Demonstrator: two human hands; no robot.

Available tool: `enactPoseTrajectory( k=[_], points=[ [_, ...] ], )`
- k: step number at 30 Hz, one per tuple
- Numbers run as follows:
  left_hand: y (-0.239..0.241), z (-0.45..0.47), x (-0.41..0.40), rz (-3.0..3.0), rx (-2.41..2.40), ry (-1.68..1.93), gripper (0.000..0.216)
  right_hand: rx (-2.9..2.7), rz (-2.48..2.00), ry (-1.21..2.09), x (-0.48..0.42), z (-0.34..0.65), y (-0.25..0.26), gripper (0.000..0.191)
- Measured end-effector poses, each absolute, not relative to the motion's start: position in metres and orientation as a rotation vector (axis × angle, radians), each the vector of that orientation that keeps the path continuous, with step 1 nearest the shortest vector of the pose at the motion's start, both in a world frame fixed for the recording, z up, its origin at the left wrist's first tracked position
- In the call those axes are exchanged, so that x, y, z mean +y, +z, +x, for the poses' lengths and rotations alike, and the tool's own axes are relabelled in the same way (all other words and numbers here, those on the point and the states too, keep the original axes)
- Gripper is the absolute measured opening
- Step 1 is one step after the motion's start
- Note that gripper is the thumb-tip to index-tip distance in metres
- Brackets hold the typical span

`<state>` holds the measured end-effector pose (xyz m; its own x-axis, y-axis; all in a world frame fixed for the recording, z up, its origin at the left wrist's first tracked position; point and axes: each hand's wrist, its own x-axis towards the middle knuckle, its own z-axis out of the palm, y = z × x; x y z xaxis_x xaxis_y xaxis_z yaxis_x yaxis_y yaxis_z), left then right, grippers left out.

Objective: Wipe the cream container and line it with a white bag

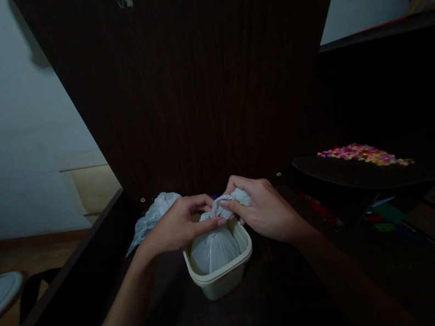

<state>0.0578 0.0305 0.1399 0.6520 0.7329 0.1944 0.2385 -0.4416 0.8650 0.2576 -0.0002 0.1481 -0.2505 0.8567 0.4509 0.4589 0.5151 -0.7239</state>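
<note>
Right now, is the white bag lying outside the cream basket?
No, the white bag sits inside the cream basket, while the left hand and right hand pinch its gathered top.

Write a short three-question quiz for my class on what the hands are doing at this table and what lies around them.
1. True or false: the left hand and the right hand both grip the top of the white bag.
2. The white bag sits in: A) a cream tub; B) a glass jar; C) a metal pan.
3. What lies on the dark tray at the right?
Key: 1 true; 2 A; 3 small colourful pieces.
</note>
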Motion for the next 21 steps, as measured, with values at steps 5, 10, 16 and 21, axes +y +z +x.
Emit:
enactPoseTrajectory(
  k=[5,10,16,21],
  points=[
    [0.138,0.056,0.032,1.969,0.726,0.649,0.021,-1.826,-1.043,0.576,-0.001,0.254,0.147,0.012],
    [0.142,0.054,0.031,1.983,0.678,0.620,0.022,-1.793,-1.011,0.571,-0.002,0.254,0.146,0.010],
    [0.150,0.052,0.024,2.188,0.766,0.690,0.030,-1.916,-0.985,0.537,-0.002,0.255,0.149,0.015],
    [0.152,0.054,0.014,2.340,0.948,0.619,0.060,-2.022,-0.944,0.509,-0.006,0.252,0.150,0.013]
  ],
)
